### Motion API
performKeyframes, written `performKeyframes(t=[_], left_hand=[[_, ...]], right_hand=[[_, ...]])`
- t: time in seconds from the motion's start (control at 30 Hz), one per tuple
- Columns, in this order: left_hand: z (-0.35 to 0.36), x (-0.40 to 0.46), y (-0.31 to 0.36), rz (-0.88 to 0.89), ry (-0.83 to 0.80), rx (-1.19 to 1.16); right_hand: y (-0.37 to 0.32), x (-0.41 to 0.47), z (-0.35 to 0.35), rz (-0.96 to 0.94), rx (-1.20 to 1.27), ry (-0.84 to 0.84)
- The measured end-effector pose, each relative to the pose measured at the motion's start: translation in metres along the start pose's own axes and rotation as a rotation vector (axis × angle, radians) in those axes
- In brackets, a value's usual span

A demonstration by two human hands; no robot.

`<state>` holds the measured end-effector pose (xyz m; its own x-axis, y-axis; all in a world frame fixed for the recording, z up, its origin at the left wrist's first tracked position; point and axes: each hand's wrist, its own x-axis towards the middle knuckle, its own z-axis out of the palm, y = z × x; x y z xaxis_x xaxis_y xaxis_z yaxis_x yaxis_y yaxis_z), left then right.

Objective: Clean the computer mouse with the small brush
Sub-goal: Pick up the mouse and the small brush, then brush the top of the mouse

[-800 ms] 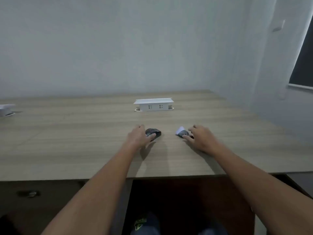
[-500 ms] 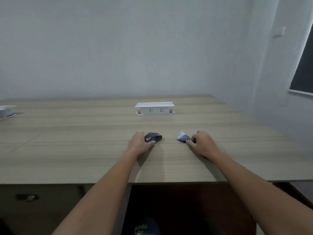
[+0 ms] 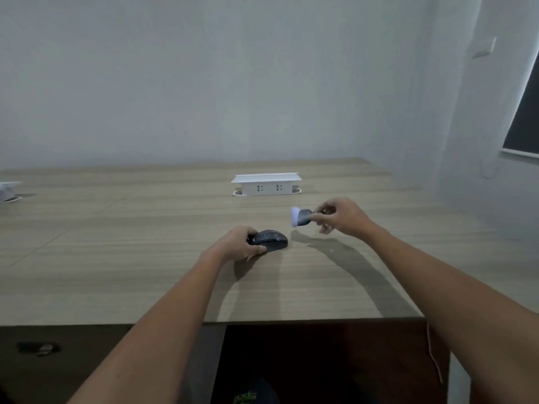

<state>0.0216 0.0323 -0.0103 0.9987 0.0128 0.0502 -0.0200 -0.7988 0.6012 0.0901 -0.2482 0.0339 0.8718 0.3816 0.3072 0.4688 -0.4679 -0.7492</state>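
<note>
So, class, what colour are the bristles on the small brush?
White, perhaps faintly bluish, on the small brush with its dark grey body, held in the right hand; head view.

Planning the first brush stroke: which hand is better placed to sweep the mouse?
The right hand. It already holds the small brush in the air, bristles pointing toward the mouse. The left hand grips the mouse on the table, steadying it.

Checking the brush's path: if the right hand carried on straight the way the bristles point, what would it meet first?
Nothing, likely. The right hand holds the brush above the table, bristles pointing left; the mouse under the left hand sits lower. Depth unclear.
</note>
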Motion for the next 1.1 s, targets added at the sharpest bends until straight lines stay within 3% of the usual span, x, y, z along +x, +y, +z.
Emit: performKeyframes(t=[0.13,0.3,0.57,0.7,0.8,0.9,0.97,1.03,1.1], left_hand=[[-0.005,0.004,-0.001,0.075,-0.083,-0.002],[-0.007,0.011,0.001,0.119,-0.135,0.003],[-0.004,0.021,-0.005,0.146,-0.116,-0.044],[-0.006,0.023,-0.005,0.154,-0.131,-0.047],[-0.007,0.025,-0.004,0.153,-0.13,-0.04],[-0.008,0.027,-0.004,0.166,-0.133,-0.016],[-0.008,0.028,-0.005,0.164,-0.136,-0.016],[-0.008,0.029,-0.005,0.167,-0.138,-0.008],[-0.008,0.03,-0.004,0.17,-0.138,-0.007]], right_hand=[[-0.016,0.013,0.006,0.002,0.117,-0.138],[-0.021,0.028,0.022,0.01,0.145,-0.192],[-0.016,0.038,0.027,0.024,0.135,-0.177],[-0.009,0.042,0.021,0.048,-0.055,-0.154],[-0.012,0.045,0.019,0.008,0.047,-0.098],[-0.018,0.045,0.022,-0.007,0.158,-0.218],[-0.019,0.047,0.024,-0.007,0.022,-0.255],[-0.021,0.049,0.024,-0.007,-0.091,-0.193],[-0.024,0.05,0.023,-0.024,-0.012,-0.158]])
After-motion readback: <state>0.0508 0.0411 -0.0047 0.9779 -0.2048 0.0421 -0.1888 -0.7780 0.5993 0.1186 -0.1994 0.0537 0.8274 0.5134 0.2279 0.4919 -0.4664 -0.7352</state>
